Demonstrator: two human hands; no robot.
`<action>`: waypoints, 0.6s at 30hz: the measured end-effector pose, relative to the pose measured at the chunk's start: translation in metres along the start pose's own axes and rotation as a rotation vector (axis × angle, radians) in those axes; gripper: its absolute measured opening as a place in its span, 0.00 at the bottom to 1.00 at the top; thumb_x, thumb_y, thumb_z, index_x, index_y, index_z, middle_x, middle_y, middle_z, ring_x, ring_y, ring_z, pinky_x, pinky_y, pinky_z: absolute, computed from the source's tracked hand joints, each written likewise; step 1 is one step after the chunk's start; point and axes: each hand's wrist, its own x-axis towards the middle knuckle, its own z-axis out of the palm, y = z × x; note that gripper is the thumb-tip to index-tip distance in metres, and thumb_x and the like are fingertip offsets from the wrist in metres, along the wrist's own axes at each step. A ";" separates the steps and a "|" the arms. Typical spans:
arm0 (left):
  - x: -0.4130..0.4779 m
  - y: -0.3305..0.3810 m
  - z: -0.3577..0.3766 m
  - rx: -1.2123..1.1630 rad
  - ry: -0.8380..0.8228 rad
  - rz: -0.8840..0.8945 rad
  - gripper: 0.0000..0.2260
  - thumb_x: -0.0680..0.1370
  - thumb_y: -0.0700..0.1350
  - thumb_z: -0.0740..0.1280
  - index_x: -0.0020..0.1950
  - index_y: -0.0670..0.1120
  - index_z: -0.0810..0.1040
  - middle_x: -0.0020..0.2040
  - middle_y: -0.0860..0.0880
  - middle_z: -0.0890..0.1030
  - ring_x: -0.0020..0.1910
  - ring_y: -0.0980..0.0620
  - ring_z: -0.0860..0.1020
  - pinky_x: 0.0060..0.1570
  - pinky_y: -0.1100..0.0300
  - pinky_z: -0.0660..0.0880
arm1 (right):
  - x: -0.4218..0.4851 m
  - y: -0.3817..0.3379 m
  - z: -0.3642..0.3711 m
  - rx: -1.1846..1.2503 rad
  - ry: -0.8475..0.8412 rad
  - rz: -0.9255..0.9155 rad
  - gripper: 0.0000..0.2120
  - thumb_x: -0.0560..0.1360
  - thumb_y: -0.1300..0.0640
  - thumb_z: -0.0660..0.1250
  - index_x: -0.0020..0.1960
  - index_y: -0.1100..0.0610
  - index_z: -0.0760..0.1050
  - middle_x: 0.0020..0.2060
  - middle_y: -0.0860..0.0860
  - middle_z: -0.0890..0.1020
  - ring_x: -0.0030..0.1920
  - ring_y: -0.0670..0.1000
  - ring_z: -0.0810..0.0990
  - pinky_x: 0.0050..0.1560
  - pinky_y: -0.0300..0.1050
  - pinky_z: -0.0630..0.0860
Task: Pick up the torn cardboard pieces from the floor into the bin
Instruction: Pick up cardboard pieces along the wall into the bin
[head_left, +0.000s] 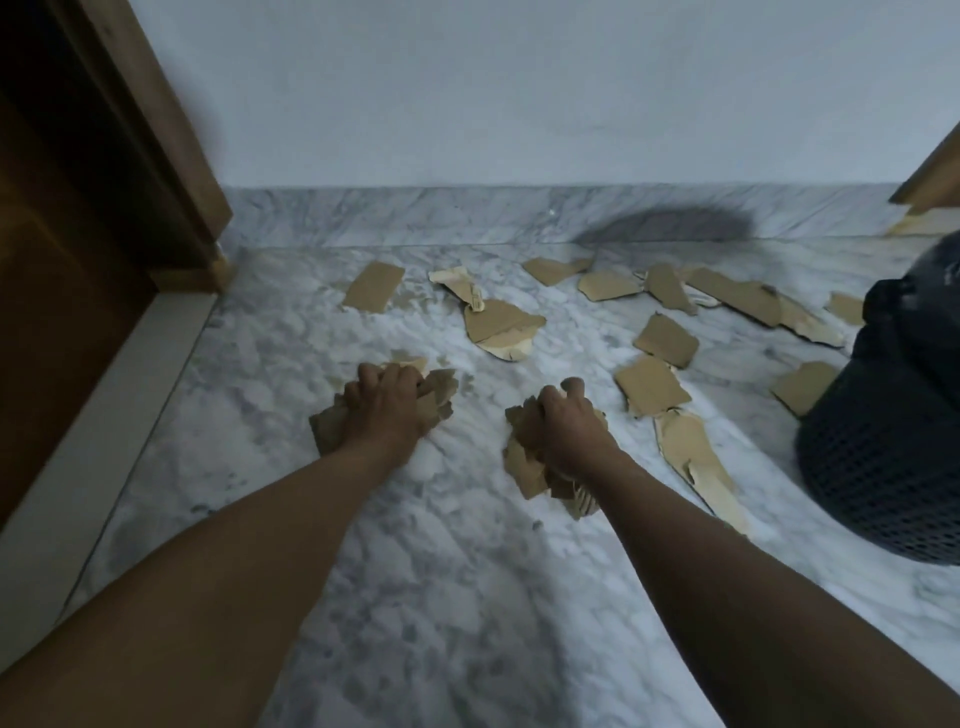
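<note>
You're clenching one wad of torn cardboard (327, 431) in your left hand (387, 410) and another in your right hand (571, 426) down at the floor (441, 571), with loose pieces (652, 387) lying near the bin (883, 441), all likely feeling light, bendy and crushable, so bunching them by the edges is looking fine.

Your smooth white-and-grey veined marble floor (467, 597) carries a soft sheen. Left of the dark mesh-walled plastic bin (878, 467), the torn brown cardboard pieces (665, 340) look matt, rough-edged, pale paper showing where layers peeled. Farther left, the brown wooden door frame (171, 156) is dull.
</note>
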 end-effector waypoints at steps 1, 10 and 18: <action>0.012 0.000 -0.003 -0.016 -0.033 -0.019 0.23 0.71 0.51 0.73 0.62 0.51 0.68 0.71 0.48 0.62 0.64 0.42 0.61 0.60 0.48 0.65 | 0.009 0.004 0.000 0.023 -0.017 0.050 0.12 0.80 0.55 0.63 0.58 0.61 0.67 0.62 0.61 0.66 0.58 0.63 0.73 0.52 0.55 0.72; 0.074 -0.001 -0.005 -0.007 -0.367 -0.156 0.46 0.70 0.61 0.75 0.79 0.45 0.56 0.76 0.40 0.62 0.72 0.36 0.63 0.68 0.46 0.66 | 0.032 0.047 0.015 0.207 0.015 0.287 0.20 0.81 0.40 0.53 0.55 0.57 0.70 0.53 0.58 0.77 0.56 0.61 0.76 0.45 0.51 0.72; 0.069 0.085 0.011 -0.171 -0.353 -0.020 0.51 0.55 0.76 0.73 0.72 0.57 0.63 0.67 0.39 0.69 0.64 0.36 0.70 0.59 0.48 0.72 | -0.002 0.132 0.002 0.288 0.130 0.532 0.21 0.74 0.51 0.69 0.64 0.56 0.72 0.68 0.55 0.61 0.67 0.61 0.63 0.47 0.50 0.68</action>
